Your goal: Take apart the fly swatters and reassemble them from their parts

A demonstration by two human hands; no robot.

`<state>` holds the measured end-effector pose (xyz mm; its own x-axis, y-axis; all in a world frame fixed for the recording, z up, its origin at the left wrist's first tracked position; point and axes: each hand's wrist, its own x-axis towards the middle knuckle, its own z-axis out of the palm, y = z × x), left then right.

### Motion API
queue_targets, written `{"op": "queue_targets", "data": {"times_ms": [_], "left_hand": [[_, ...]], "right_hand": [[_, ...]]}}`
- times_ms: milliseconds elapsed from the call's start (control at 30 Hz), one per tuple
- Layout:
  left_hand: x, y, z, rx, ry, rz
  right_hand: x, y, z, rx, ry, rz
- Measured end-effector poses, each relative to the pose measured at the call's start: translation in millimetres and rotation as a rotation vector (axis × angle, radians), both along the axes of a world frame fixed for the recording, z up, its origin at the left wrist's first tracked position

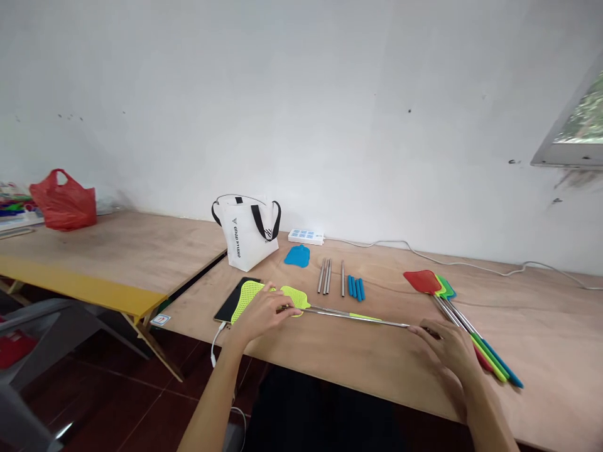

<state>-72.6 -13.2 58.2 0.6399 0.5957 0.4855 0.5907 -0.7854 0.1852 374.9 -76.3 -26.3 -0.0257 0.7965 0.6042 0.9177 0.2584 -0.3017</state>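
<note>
My left hand (pixel 266 312) rests on the yellow-green mesh heads (pixel 249 290) of fly swatters lying on the wooden table (pixel 541 339), fingers on the head where a thin metal rod (pixel 358 318) joins it. My right hand (pixel 447 347) grips the far right end of that rod, close to the table's front edge. The rod runs level between both hands, and a second rod with a yellow-green grip lies just beside it. A dark tablet (pixel 230 301) lies partly under the mesh heads.
Finished swatters with red, green and blue heads (pixel 426 282) lie at the right. Loose metal rods (pixel 326 276), blue grips (pixel 356 288) and a blue mesh head (pixel 298 255) lie mid-table. A white tote bag (pixel 247 235), a power strip (pixel 306 236) and a red plastic bag (pixel 63 201) stand behind.
</note>
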Motion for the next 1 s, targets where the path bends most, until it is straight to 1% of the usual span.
{"op": "queue_targets", "data": {"times_ms": [100,200,333,467,533,700,867,1000], "left_hand": [[2.3,-0.3,0.6,-0.022,-0.001,0.023],[5.6,-6.9,5.1,0.014,0.003,0.057],[-3.2,-13.4,12.1,0.06,0.008,0.122],[-14.4,-12.2,12.8,0.08,0.012,0.136],[-15.2,-11.8,12.4,0.095,0.012,0.147],[-12.9,-14.3,15.1,0.083,0.01,0.142],[-19.3,-14.3,18.0,0.051,0.02,0.128],[-22.1,-14.6,17.6,0.067,0.012,0.13]], "right_hand": [[2.7,1.4,0.7,0.035,-0.001,-0.128],[-1.9,3.9,0.9,0.05,0.026,-0.179],[-9.4,5.2,-0.6,-0.019,0.109,-0.1],[-14.4,5.9,-1.2,-0.131,0.192,-0.028],[-15.2,6.4,-0.4,-0.18,0.183,-0.019],[-16.1,4.5,2.8,-0.217,0.152,-0.054],[-23.1,-2.1,9.2,-0.284,0.132,0.028],[-26.7,-5.9,13.3,-0.306,0.115,0.036]]}}
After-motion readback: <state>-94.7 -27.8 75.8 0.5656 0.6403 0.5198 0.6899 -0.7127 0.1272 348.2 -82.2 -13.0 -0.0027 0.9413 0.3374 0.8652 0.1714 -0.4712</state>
